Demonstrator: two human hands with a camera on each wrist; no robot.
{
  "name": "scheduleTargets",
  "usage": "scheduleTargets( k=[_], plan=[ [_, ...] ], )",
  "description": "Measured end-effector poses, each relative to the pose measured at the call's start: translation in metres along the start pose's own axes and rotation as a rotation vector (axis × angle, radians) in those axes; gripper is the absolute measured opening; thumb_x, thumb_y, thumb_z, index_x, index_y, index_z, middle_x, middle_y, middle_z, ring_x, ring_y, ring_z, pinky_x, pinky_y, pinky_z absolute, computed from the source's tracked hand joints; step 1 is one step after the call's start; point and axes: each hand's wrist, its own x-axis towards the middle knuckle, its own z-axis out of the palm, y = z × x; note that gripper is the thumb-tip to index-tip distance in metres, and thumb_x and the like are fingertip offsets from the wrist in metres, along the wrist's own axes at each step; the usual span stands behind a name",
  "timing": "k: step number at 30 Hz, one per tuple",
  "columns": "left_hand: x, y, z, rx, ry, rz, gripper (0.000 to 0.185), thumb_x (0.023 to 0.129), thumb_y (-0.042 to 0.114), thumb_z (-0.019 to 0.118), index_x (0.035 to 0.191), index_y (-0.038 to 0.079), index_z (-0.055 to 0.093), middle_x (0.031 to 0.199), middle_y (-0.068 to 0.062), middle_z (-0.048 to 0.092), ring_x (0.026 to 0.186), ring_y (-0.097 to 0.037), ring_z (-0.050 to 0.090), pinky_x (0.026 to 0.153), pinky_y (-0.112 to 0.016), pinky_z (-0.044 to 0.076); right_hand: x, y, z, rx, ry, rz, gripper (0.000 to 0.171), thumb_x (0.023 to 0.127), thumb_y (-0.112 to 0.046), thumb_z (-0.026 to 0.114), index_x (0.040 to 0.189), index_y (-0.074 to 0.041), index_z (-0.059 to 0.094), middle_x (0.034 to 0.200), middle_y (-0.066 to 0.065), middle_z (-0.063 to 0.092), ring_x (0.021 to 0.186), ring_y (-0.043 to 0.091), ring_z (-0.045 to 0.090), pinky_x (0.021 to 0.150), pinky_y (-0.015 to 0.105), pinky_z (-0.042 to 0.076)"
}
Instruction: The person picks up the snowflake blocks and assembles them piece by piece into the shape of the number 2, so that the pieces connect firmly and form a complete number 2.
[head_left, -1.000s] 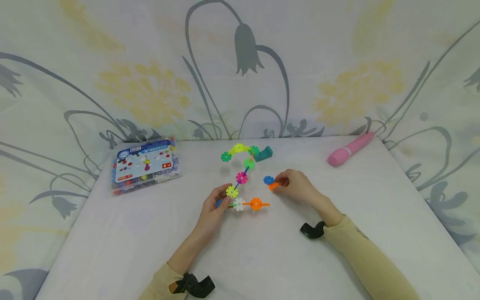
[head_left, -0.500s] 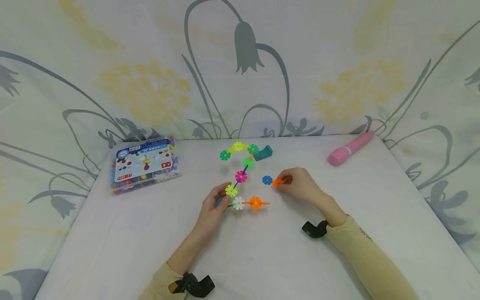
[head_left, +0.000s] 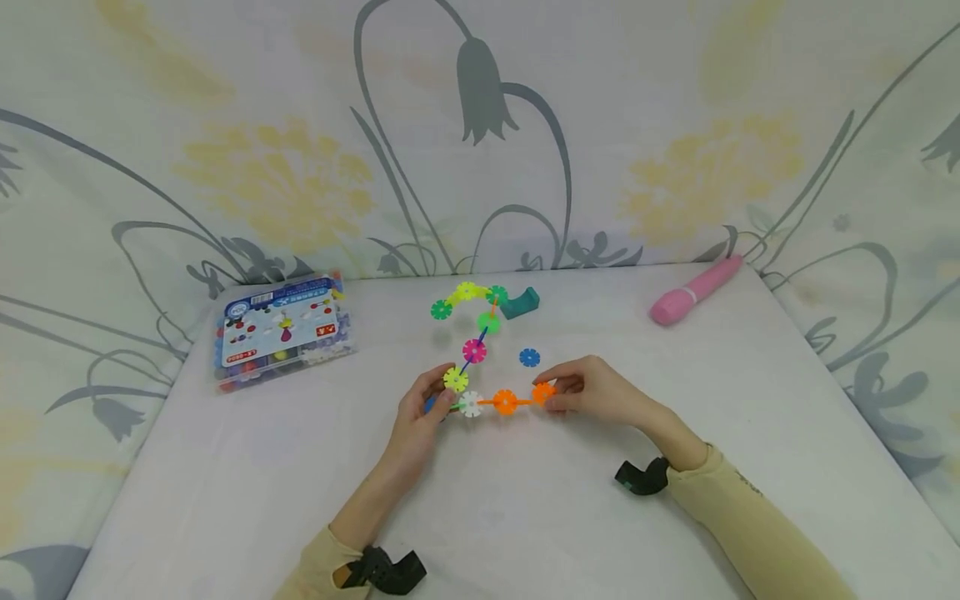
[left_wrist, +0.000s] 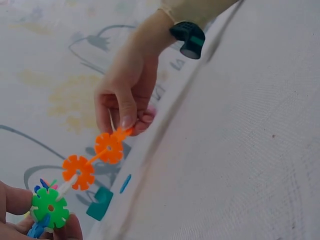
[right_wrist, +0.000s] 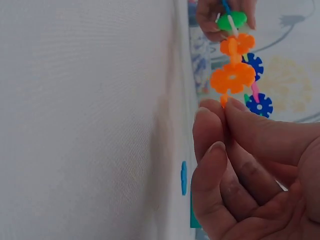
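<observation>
On a white-covered table (head_left: 525, 517), my left hand (head_left: 420, 417) pinches the near-left corner of a chain of plastic snowflake discs (head_left: 474, 350), thumb and fingers closed around the yellow-green disc (head_left: 455, 379) where the chain bends. My right hand (head_left: 592, 392) pinches an orange disc (head_left: 543, 392) at the free right end of the chain's bottom row, just beside a second orange disc (head_left: 506, 402) and a white disc (head_left: 470, 403); the wrist views show this end disc joined to the row by a short orange stem. From my left hand the chain climbs away from me through a pink disc (head_left: 474, 351) and a green disc (head_left: 488, 322) to a small arch of discs at the far end. A loose blue disc (head_left: 529, 357) lies flat on the cloth, apart from the chain and just beyond my right hand. A teal block (head_left: 521, 303) sits touching the arch. A clear box of spare pieces (head_left: 279, 330) rests well to the left, and a pink pen-shaped object (head_left: 693, 290) lies at the table's far right corner. A flowered cloth (head_left: 480, 125) hangs behind.
</observation>
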Motion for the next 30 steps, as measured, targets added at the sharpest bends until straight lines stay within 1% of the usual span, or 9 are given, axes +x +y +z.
scheduleTargets(
  k=[5,13,19,21,27,30],
  plan=[
    [-0.0004,0.0024,-0.0011,-0.017,0.001,0.012,0.042,0.104,0.002,0.045,0.146,0.001,0.044,0.131,-0.019,0.049,0.117,-0.025,0.046,0.090,-0.013,0.048,0.0010,0.0026,0.0027,0.052,-0.067,0.016,0.035,0.090,-0.015,0.074,0.123,-0.004,0.069,0.078,0.004,0.072,0.073,0.021,0.069,0.071,0.027,0.056],
    [0.0007,0.0038,-0.0025,-0.019,0.002,-0.001,0.042,0.104,0.003,0.045,0.147,0.002,0.043,0.132,-0.018,0.048,0.118,-0.025,0.045,0.090,-0.012,0.048,0.0027,0.0037,0.0041,0.070,-0.073,0.010,0.033,0.091,-0.012,0.072,0.123,-0.004,0.069,0.077,0.006,0.072,0.072,0.022,0.069,0.071,0.030,0.057],
    [0.0009,0.0056,-0.0024,-0.050,0.005,-0.014,0.043,0.104,0.002,0.045,0.147,0.000,0.043,0.131,-0.018,0.048,0.116,-0.023,0.045,0.089,-0.013,0.049,0.0014,-0.0004,0.0018,0.059,-0.085,-0.014,0.032,0.093,-0.011,0.070,0.124,-0.005,0.069,0.079,0.005,0.071,0.071,0.021,0.066,0.069,0.029,0.056],
    [0.0006,0.0063,-0.0020,-0.057,0.002,-0.018,0.043,0.104,0.001,0.045,0.147,0.000,0.042,0.130,-0.018,0.048,0.114,-0.022,0.045,0.089,-0.013,0.049,0.0012,-0.0005,0.0016,0.064,-0.090,-0.022,0.031,0.093,-0.010,0.070,0.124,-0.006,0.069,0.082,0.005,0.071,0.071,0.021,0.066,0.069,0.029,0.056],
    [0.0002,0.0072,-0.0020,-0.073,-0.007,-0.025,0.043,0.104,0.001,0.044,0.147,-0.001,0.042,0.130,-0.017,0.047,0.114,-0.020,0.045,0.089,-0.014,0.050,0.0013,0.0001,0.0010,0.092,-0.108,-0.036,0.032,0.094,-0.006,0.067,0.126,-0.005,0.069,0.099,0.006,0.073,0.074,0.021,0.067,0.071,0.030,0.057],
    [0.0004,0.0069,-0.0023,-0.081,-0.013,-0.033,0.043,0.104,0.001,0.044,0.147,0.000,0.041,0.132,-0.017,0.046,0.115,-0.021,0.044,0.090,-0.014,0.049,0.0012,0.0003,0.0009,0.101,-0.123,-0.036,0.032,0.094,-0.005,0.065,0.127,-0.004,0.068,0.100,0.008,0.074,0.073,0.021,0.066,0.071,0.029,0.057]
  ],
)
